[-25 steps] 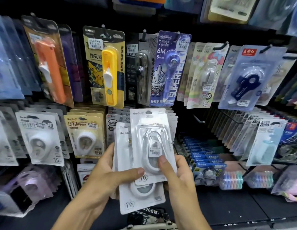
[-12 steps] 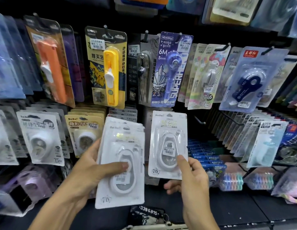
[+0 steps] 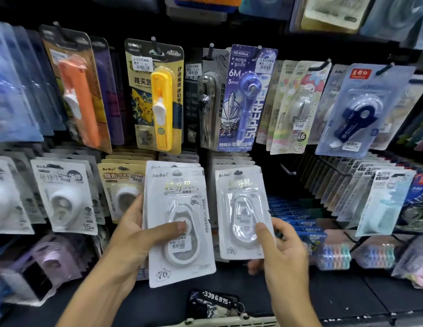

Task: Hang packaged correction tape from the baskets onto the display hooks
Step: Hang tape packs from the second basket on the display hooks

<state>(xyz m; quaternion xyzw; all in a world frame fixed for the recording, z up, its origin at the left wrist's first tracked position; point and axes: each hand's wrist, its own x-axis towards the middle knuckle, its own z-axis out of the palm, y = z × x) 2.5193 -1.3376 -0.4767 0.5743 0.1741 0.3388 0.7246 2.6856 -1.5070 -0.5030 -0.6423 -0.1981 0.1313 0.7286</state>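
Observation:
My left hand (image 3: 132, 234) grips a small stack of white BoBo correction tape packs (image 3: 179, 223), thumb pressed across the front blister. My right hand (image 3: 280, 246) pinches one separate white correction tape pack (image 3: 241, 213) at its lower right edge and holds it upright against the row of matching packs (image 3: 231, 162) on the display hook behind. The hook itself is hidden by the pack's top. A bare black hook (image 3: 287, 169) sticks out just to the right of it.
Hanging packs fill the wall: yellow clip pusher (image 3: 160, 107), blue pen-style tape (image 3: 247, 100), navy tape (image 3: 359, 112), white packs at left (image 3: 64, 197). A pale basket rim (image 3: 229, 322) with a black keychain (image 3: 212, 303) lies at the bottom edge.
My right hand took one pack off the stack and carried it right and up to the hook row. My left hand shifted the remaining stack slightly left and upright.

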